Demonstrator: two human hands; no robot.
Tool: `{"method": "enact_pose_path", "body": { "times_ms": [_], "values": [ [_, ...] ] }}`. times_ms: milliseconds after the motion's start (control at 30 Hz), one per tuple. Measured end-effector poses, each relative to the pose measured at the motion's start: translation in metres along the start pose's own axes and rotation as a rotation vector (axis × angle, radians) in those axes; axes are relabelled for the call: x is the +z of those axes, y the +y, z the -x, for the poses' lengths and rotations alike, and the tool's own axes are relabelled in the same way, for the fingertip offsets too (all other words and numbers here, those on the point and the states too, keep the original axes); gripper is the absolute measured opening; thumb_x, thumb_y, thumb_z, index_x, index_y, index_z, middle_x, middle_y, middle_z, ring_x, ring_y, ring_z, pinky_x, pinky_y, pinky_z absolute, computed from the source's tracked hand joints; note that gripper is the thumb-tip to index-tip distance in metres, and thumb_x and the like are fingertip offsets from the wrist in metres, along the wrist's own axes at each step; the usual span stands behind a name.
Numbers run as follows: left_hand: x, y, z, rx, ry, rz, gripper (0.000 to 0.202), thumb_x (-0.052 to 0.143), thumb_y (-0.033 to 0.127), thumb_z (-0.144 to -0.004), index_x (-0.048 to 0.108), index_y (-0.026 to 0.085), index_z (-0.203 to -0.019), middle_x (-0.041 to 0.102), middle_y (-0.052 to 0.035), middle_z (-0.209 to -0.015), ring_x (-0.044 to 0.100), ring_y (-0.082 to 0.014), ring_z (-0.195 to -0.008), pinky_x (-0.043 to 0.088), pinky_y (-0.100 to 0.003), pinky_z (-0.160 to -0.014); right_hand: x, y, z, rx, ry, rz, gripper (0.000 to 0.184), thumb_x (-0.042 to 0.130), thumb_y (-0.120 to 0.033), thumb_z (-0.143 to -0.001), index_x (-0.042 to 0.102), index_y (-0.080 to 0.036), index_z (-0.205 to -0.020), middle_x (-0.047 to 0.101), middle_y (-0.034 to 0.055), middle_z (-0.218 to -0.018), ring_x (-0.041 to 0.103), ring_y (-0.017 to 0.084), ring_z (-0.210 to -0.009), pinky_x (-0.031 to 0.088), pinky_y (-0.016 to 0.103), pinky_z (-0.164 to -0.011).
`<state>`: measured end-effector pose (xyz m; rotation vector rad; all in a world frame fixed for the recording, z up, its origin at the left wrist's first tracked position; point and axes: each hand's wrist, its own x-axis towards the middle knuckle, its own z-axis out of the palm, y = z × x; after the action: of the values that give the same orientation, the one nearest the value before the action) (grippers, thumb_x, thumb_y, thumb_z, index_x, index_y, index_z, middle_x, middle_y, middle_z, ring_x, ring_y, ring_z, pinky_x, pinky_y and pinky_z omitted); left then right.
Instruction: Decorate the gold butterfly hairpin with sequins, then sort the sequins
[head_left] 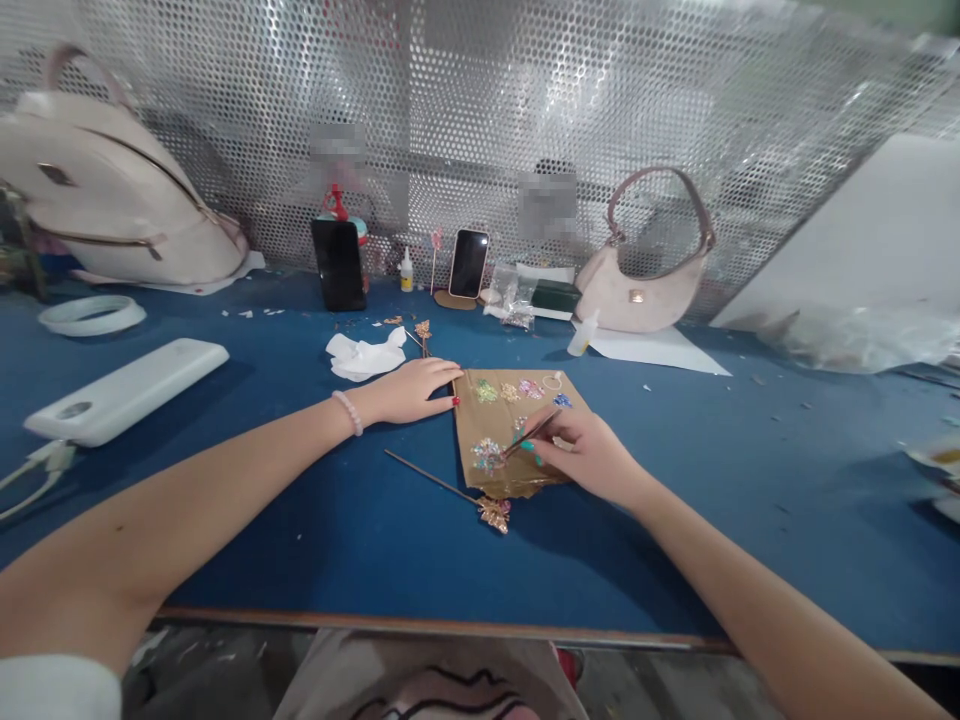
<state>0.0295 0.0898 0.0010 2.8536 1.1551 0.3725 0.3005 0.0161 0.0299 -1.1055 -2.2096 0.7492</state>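
Observation:
My right hand [574, 450] pinches a pair of tweezers [534, 432], their tips down at a pile of pale, shiny rhinestones [487, 454]. That pile lies on a piece of brown cardboard [469, 415], along with small heaps of green [486, 391], gold [509, 392], pink [531, 388] and blue [562, 400] stones. A pale ring [552, 381] sits near its far right corner. My left hand [412, 390] rests flat, fingers extended, at the cardboard's left edge. In front lies a hairpin [435, 475] with a gold, pink-stoned ornament at its right end.
Behind my left hand are crumpled white tissue [366, 354] and another gold hairpin [423, 335]. Phones [339, 265] [469, 264], glue bottles [406, 270] [583, 334] and a handbag [645, 285] line the back. A power bank [127, 390], tape roll [91, 315] and backpack [120, 190] stand left.

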Motion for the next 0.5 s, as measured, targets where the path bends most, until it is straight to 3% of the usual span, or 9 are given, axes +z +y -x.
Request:
{"method": "enact_pose_path", "body": {
  "times_ms": [500],
  "values": [
    [-0.0003, 0.0009, 0.0001, -0.007, 0.008, 0.012, 0.054, 0.032, 0.053, -0.093, 0.037, 0.018, -0.134, 0.039, -0.0092, -0.139, 0.035, -0.0214, -0.127, 0.027, -0.035, -0.106, 0.0016, -0.0006, 0.0007, 0.009, 0.003, 0.024, 0.013, 0.052, -0.029, -0.078, 0.061, -0.019, -0.079, 0.066, 0.0047, -0.079, 0.058, 0.014, -0.059, 0.048, 0.029, -0.053]
  ]
}}
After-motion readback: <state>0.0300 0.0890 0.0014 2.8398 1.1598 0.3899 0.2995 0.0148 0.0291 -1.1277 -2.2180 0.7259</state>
